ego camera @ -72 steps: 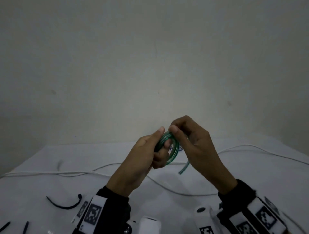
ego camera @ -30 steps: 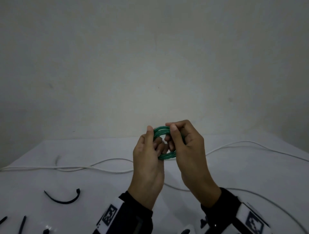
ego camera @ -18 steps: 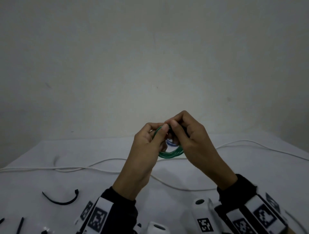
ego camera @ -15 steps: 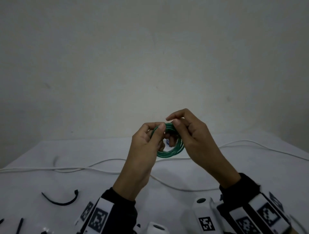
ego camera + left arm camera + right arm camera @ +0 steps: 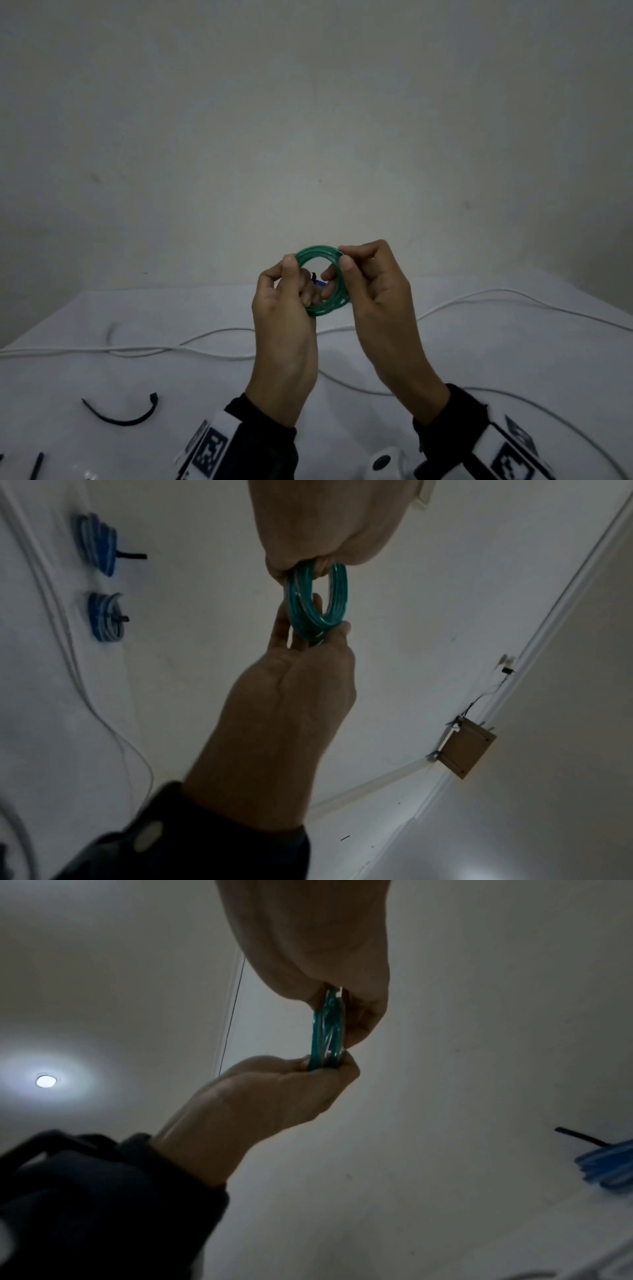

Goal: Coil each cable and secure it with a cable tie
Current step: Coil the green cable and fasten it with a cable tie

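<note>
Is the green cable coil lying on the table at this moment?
No, the green cable coil is held up above the table, pinched between the left hand and the right hand.

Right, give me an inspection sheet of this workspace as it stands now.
Surface: white table, dimly lit.
Job's things: green cable coil held up above the table, no tie seen on it; loose black cable tie lying at the near left; two blue coils already tied, on the table.
Clutter: short black pieces at the near left edge, too small to identify.
Hands: left hand pinches the coil's left side; right hand pinches its right side.
Cables: long white cable trailing uncoiled across the table.
Surroundings: plain wall; ceiling light; small wall box.
</note>
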